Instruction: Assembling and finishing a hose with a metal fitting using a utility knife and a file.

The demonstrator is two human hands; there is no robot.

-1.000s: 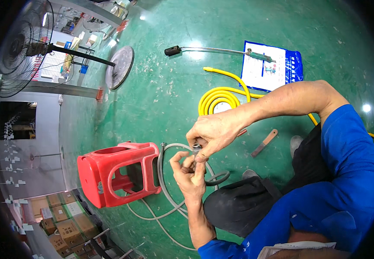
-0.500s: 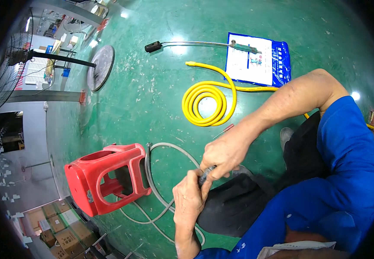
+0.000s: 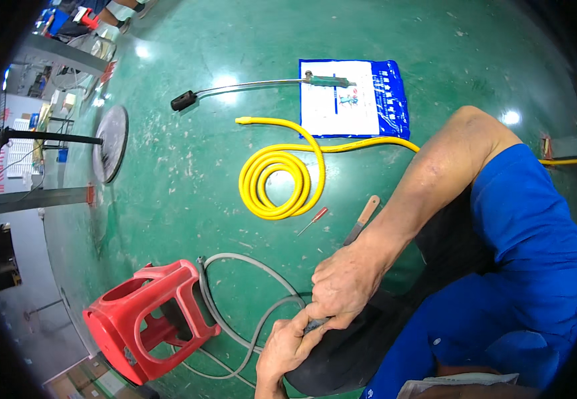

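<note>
**Both hands pinched on the end of a grey hose**

The green floor (image 3: pixel 169 179) fills the view. Up and well to the left of the fingers stands the round base of a fan stand (image 3: pixel 110 143). Just left of the fingers, a red plastic stool (image 3: pixel 143 318) lies tipped on its side. Well above the fingers lies a blue and white printed sheet (image 3: pixel 355 100), with a long metal wand (image 3: pixel 255 84) resting across its top edge and running out to the left, its black tip on the floor. Between the sheet and the fingers lies a yellow corrugated hose (image 3: pixel 276 183), coiled in a few loops, its tail running away to the right behind the person's arm.

The grey hose (image 3: pixel 248 266) loops from beside the stool round to the fingers. The right hand (image 3: pixel 343 282) has its fingers closed narrowly on the hose end, thumb and forefinger pressed down at the tip. The left hand (image 3: pixel 287 346) comes up from below, its fingers curled tight around the same hose end, touching the right hand's fingertips.

Just above the right wrist lies a wooden-handled tool (image 3: pixel 363 219), and beside it, to the left, a small red-handled screwdriver (image 3: pixel 313 220).
</note>
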